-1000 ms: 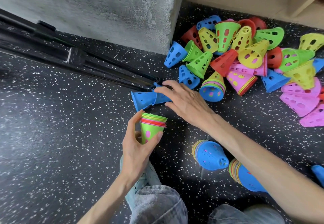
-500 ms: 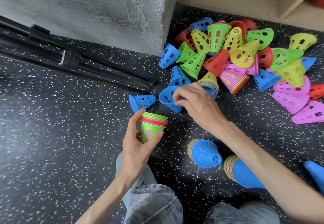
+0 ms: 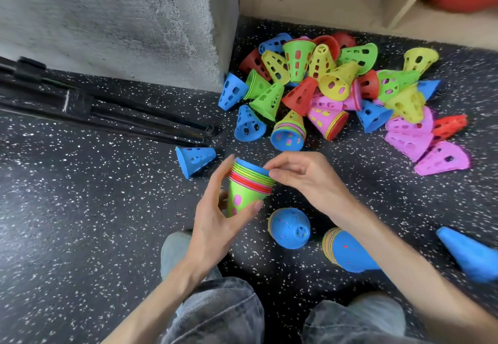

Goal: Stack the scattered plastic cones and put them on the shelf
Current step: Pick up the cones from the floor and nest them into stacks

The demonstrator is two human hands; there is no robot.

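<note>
Left hand (image 3: 215, 225) grips the stack (image 3: 246, 190) of nested cones upright, wide mouth up and narrow end down in the palm; thumb on the near side, fingers (image 3: 221, 179) curled round the far-left side. Green cone outermost, coloured rims layered at top.

Right hand (image 3: 304, 176) sits just right of the stack mouth, fingertips pinching the rim of a blue cone (image 3: 252, 166) that sits in the mouth, partly seated as far as I can tell.

Key relation: blue cone's long axis lines up with the stack's, near vertical, tilted slightly toward the person. Seating push should go straight down that axis, right hand pressing, left bracing.

Next candidate: single blue cone (image 3: 195, 159) on the floor, on its side just left of and beyond the stack, tip pointing right. Left hand is nearer but busy; right hand would have to cross over.

Main pile (image 3: 336, 96) lies further off, ahead and right. Shelf (image 3: 404, 1) top right, past the pile.
</note>
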